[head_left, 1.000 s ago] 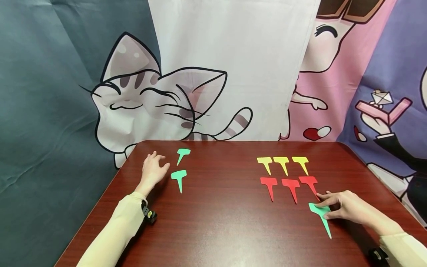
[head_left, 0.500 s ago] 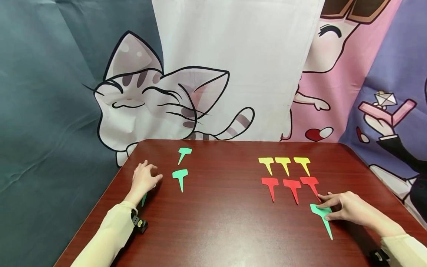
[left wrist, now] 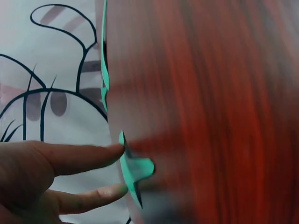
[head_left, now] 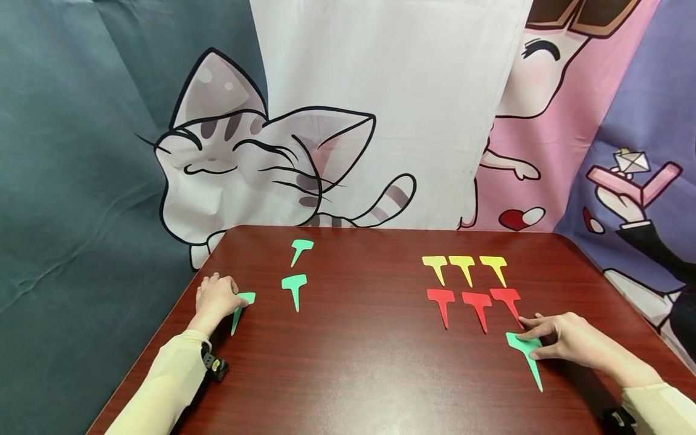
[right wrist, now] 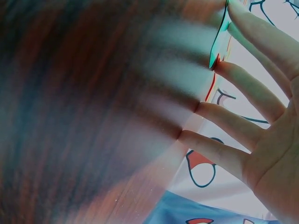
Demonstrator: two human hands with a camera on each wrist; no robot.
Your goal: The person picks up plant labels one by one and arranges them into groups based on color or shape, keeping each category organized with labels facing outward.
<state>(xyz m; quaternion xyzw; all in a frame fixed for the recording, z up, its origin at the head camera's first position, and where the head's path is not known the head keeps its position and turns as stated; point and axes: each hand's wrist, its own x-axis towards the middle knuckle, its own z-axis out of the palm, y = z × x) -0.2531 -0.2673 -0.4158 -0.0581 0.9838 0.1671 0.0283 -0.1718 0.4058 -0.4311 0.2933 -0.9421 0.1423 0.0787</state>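
Note:
In the head view, my left hand point(head_left: 214, 299) is at the table's left side, its thumb touching the head of a green T-shaped plant label point(head_left: 247, 298). The left wrist view shows two straight fingers point(left wrist: 93, 157) reaching this label point(left wrist: 135, 169), which lies on the table. My right hand point(head_left: 571, 341) rests at the right, thumb and index finger on another green plant label point(head_left: 523, 344), its point toward me. Spread, nearly straight fingers point(right wrist: 224, 151) touch the tabletop in the right wrist view. One fingertip is by a red label's point point(head_left: 505, 295).
On the brown table point(head_left: 370, 362), two more green labels point(head_left: 294, 282) lie left of centre. At the right are a row of three yellow labels point(head_left: 461, 261) and, nearer me, a row of three red ones point(head_left: 476, 300). A cartoon-printed cloth point(head_left: 391, 90) hangs behind.
My left hand has moved left and toward me, uncovering the green label beneath it. The right hand keeps its place on its label, and the camera has shifted slightly.

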